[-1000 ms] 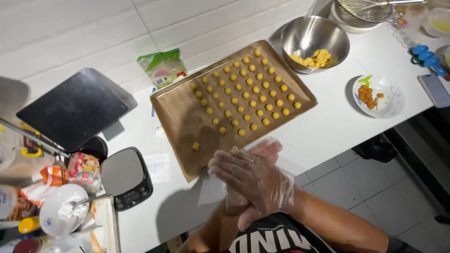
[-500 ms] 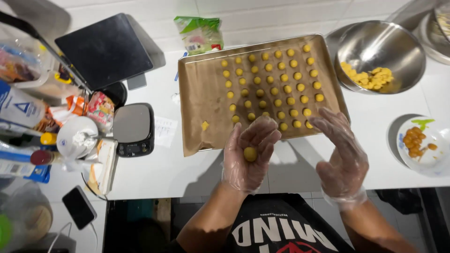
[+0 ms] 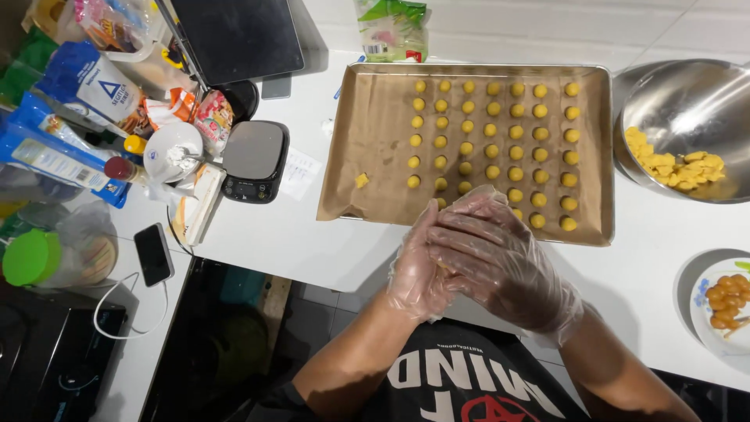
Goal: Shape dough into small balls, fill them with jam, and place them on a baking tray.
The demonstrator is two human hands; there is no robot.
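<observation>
My left hand (image 3: 414,270) and my right hand (image 3: 504,262), both in clear plastic gloves, are pressed palm to palm just in front of the tray's near edge. The right hand lies over the left, and the yellow dough ball between them is hidden. A baking tray (image 3: 375,109) lined with brown paper sits on the white counter. Several small yellow dough balls (image 3: 492,129) stand in rows on its right part. One loose bit of dough (image 3: 362,180) lies alone on the left part of the paper.
A steel bowl (image 3: 687,94) with yellow dough pieces (image 3: 676,166) stands right of the tray. A plate (image 3: 703,312) of orange filling balls sits at the right edge. A kitchen scale (image 3: 254,160), white cup (image 3: 172,152), blue bags (image 3: 70,117) and a phone (image 3: 154,254) crowd the left.
Half a second ago my hands were apart with the dough ball lying in my left palm. My right hand has since closed over the left, covering the ball.
</observation>
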